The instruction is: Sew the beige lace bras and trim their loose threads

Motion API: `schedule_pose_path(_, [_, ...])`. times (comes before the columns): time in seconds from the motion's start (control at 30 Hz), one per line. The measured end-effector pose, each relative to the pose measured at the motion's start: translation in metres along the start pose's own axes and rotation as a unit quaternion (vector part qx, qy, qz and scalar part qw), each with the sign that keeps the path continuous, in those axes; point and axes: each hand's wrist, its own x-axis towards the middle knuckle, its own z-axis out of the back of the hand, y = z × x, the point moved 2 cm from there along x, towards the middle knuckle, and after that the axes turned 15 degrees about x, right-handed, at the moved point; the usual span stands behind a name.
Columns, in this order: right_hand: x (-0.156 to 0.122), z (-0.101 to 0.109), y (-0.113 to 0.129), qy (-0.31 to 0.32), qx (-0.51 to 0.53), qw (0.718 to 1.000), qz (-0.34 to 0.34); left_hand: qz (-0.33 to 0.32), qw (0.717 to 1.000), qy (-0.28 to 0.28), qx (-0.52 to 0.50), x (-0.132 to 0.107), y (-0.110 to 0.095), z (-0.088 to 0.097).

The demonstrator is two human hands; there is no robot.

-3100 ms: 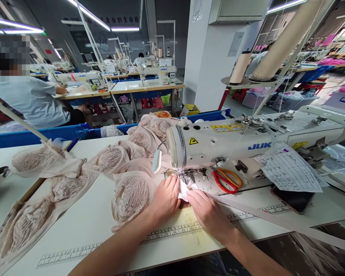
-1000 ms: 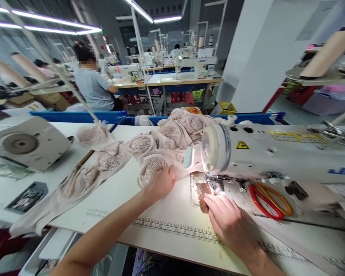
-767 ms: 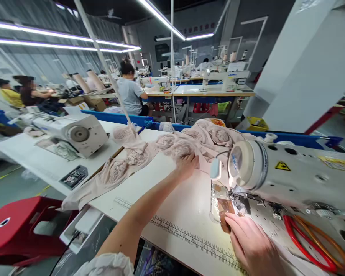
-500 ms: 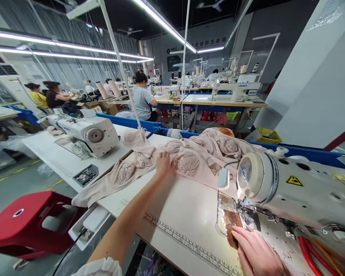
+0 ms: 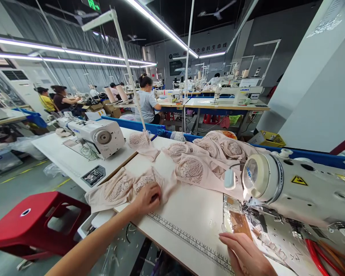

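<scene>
A beige bra with lace cups [image 5: 122,186] lies across the left part of the white sewing table. My left hand [image 5: 148,197] is closed on its near edge, beside the right-hand cup; the fingertips are partly hidden. Over the table's front part, my right hand [image 5: 245,251] has its fingers stretched out and holds nothing. It is close to the brown plate [image 5: 239,224] by the sewing machine's needle area. Another lace-cupped bra piece [image 5: 191,168] rests farther back, joined or overlapped by more beige pieces [image 5: 218,145].
The near sewing machine [image 5: 304,184] fills the right side. A second machine [image 5: 96,134] stands at left, with a red stool [image 5: 37,222] below. A printed ruler [image 5: 186,239] runs along the front edge. People sit at machines farther back.
My left hand has come nearer and to the left, drawing the bra away from the other pieces. My right hand has come off the brown plate toward the front edge. The view has shifted slightly.
</scene>
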Motion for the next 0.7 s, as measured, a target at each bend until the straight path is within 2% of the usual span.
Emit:
schedule_pose_path(0.07, [0.019,-0.018,0.009,0.004,0.029,0.999,-0.022,-0.092,0.994,-0.007,-0.065,-0.016,-0.011,0.005])
schedule_pose_path(0.17, [0.054,-0.055,0.012,0.013,0.028,0.998,-0.06,-0.208,0.967,-0.035,-0.14,-0.028,-0.027,0.006])
schedule_pose_path(0.27, [0.077,-0.089,0.01,0.042,-0.043,0.993,-0.104,-0.293,0.946,-0.034,-0.134,-0.028,-0.043,-0.001])
schedule_pose_path(0.33, [0.077,-0.1,0.007,0.072,-0.091,0.983,-0.141,-0.32,0.941,-0.036,-0.104,-0.021,-0.052,-0.009])
schedule_pose_path(0.4, [0.066,-0.1,0.006,0.091,-0.113,0.974,-0.172,-0.325,0.943,-0.038,-0.06,-0.008,-0.058,-0.017])
schedule_pose_path(0.5, [0.042,-0.085,0.001,0.095,-0.092,0.965,-0.225,-0.339,0.94,-0.033,0.0,0.011,-0.062,-0.024])
schedule_pose_path(0.6, [0.022,-0.063,-0.001,0.087,-0.009,0.954,-0.286,-0.361,0.932,-0.019,0.028,0.023,-0.067,-0.02])
schedule_pose_path(0.7, [0.01,-0.044,0.003,0.067,0.12,0.935,-0.326,-0.344,0.938,-0.029,0.0,0.029,-0.088,-0.007])
